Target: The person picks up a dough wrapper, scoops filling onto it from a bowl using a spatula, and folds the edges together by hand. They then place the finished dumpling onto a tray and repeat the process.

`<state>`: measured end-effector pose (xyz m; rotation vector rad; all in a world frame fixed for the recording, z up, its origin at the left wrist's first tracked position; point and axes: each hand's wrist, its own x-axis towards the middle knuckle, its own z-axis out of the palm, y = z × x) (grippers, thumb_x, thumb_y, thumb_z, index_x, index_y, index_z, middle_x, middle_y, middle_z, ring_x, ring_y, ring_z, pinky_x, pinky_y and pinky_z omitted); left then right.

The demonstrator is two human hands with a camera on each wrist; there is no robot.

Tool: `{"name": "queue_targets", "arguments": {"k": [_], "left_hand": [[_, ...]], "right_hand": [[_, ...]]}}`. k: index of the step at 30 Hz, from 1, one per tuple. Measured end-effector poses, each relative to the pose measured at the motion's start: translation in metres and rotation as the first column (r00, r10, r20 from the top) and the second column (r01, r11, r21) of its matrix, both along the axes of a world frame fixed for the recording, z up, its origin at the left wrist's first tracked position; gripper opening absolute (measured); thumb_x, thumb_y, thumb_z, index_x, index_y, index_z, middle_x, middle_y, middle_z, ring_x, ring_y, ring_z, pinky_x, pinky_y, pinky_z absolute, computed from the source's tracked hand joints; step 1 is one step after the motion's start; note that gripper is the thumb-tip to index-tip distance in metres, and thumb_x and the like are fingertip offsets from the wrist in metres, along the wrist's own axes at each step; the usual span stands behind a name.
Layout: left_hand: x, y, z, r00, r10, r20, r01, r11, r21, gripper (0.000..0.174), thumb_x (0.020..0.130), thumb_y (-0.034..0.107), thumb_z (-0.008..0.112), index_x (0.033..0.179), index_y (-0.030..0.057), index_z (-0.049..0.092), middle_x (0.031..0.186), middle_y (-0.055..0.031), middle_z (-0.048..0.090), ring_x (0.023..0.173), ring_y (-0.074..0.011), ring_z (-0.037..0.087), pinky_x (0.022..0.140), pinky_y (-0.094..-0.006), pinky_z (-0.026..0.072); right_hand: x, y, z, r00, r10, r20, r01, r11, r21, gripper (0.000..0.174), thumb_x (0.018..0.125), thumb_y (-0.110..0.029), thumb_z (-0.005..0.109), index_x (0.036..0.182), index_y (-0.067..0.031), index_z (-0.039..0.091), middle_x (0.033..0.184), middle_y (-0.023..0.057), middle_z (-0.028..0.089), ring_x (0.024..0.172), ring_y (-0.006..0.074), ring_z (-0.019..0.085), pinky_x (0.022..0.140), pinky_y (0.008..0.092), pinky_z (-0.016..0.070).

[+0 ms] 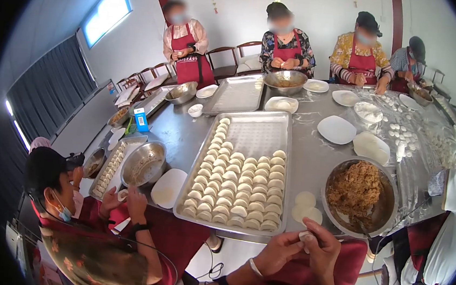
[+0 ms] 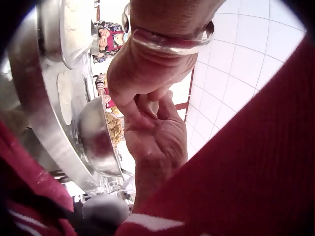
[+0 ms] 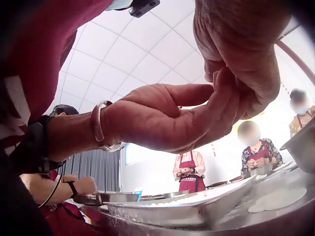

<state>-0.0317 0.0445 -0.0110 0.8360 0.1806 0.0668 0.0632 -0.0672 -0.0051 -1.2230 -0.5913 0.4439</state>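
A small white dumpling [image 1: 305, 235] is pinched between both hands, in front of the table's near edge. The left hand [image 1: 278, 253], with a silver bracelet on its wrist, holds it from the left. From the other side the right hand [image 1: 322, 252] grips it with thumb and curled fingers. In the left wrist view only a pale bit of the dumpling [image 2: 154, 108] shows between the fingers. The right wrist view has the left hand [image 3: 157, 118] meeting the right hand [image 3: 241, 54], and their fingers hide the dumpling. Round dough wrappers [image 1: 307, 214] lie on the table just beyond the hands.
A large metal tray [image 1: 256, 131] holds rows of dumplings. Right of it stands a steel bowl [image 1: 390, 213] of brown filling. White plates [image 1: 337, 130] and floured dough pieces lie farther back. A person [image 1: 90, 233] works close at the left; others stand across the table.
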Motion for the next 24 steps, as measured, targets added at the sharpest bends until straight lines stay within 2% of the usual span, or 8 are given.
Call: {"name": "queue_targets", "arguments": {"k": [4,7,10,11,20,21,23,24], "left_hand": [[-0.003,-0.007,0.009,0.999,-0.024,0.046,0.024,1.000,0.003,0.032,0.103,0.012,0.046,0.132,-0.0018,0.050,0.124,-0.0088,0.058,0.116,-0.0197,0.058,0.101,-0.0384,0.0492],[-0.007,-0.013,0.008,0.998,-0.018,0.063,0.016,0.999,0.033,0.033,0.103,0.012,0.046,0.132,-0.0030,0.049,0.124,-0.0101,0.058,0.114,-0.0202,0.059,0.100,-0.0382,0.0502],[-0.010,-0.018,0.015,0.998,-0.021,0.051,0.018,0.997,0.069,0.033,0.103,0.013,0.046,0.132,-0.0038,0.049,0.124,-0.0111,0.058,0.114,-0.0202,0.060,0.099,-0.0379,0.0508],[-0.011,-0.017,0.012,0.995,-0.062,0.076,0.057,0.996,0.068,0.035,0.103,0.012,0.046,0.135,-0.0018,0.048,0.127,-0.0074,0.057,0.119,-0.0177,0.056,0.103,-0.0350,0.0479],[-0.013,-0.033,0.012,0.998,0.001,0.059,-0.008,0.992,0.129,0.030,0.101,0.012,0.050,0.127,-0.0017,0.055,0.116,-0.0048,0.062,0.106,-0.0128,0.060,0.091,-0.0285,0.0503],[-0.016,-0.034,0.016,0.996,0.039,0.080,-0.065,0.932,0.357,0.028,0.100,0.011,0.051,0.124,-0.0020,0.057,0.114,-0.0049,0.063,0.104,-0.0130,0.061,0.089,-0.0283,0.0509],[-0.016,-0.031,0.029,0.987,-0.021,0.161,-0.104,0.676,0.730,0.024,0.099,0.008,0.051,0.119,-0.0025,0.060,0.109,-0.0051,0.064,0.100,-0.0133,0.062,0.086,-0.0279,0.0521],[-0.012,-0.029,0.034,0.993,-0.082,0.082,-0.007,0.664,0.747,0.026,0.098,0.011,0.054,0.120,-0.0032,0.057,0.110,-0.0093,0.063,0.102,-0.0221,0.063,0.090,-0.0365,0.0521]], "right_hand": [[-0.006,-0.007,0.002,0.998,-0.018,0.065,0.013,0.997,0.074,0.029,0.090,-0.001,0.060,0.118,0.0057,0.064,0.124,0.0167,0.064,0.102,0.0161,0.063,0.088,0.0272,0.0501],[-0.012,-0.017,0.014,0.997,-0.031,0.074,0.032,0.999,-0.008,0.028,0.090,-0.001,0.059,0.118,0.0056,0.064,0.125,0.0176,0.064,0.106,0.0173,0.062,0.091,0.0280,0.0491],[-0.019,-0.022,0.016,0.999,-0.035,0.031,0.033,0.997,0.068,0.028,0.090,-0.001,0.059,0.117,0.0057,0.064,0.124,0.0179,0.064,0.109,0.0181,0.062,0.093,0.0285,0.0485],[-0.021,-0.024,0.014,0.999,-0.038,0.035,0.035,0.996,0.078,0.028,0.090,0.000,0.059,0.117,0.0057,0.064,0.124,0.0179,0.064,0.109,0.0183,0.062,0.093,0.0285,0.0484],[-0.026,-0.039,0.021,0.994,-0.065,0.083,0.061,0.997,0.056,0.030,0.087,0.001,0.063,0.116,0.0055,0.064,0.123,0.0158,0.065,0.109,0.0178,0.062,0.092,0.0290,0.0496],[-0.025,-0.039,0.021,0.991,-0.076,0.110,0.071,0.996,0.047,0.031,0.086,0.001,0.063,0.116,0.0047,0.064,0.123,0.0150,0.065,0.108,0.0172,0.062,0.091,0.0290,0.0501],[-0.020,-0.045,0.015,0.977,-0.112,0.184,0.108,0.994,0.032,0.032,0.086,-0.001,0.065,0.118,0.0022,0.064,0.122,0.0134,0.066,0.107,0.0158,0.063,0.089,0.0292,0.0513],[-0.017,-0.048,0.011,0.963,-0.126,0.240,0.125,0.992,0.018,0.033,0.086,-0.002,0.065,0.119,0.0005,0.064,0.121,0.0126,0.066,0.106,0.0150,0.063,0.088,0.0293,0.0519]]}}
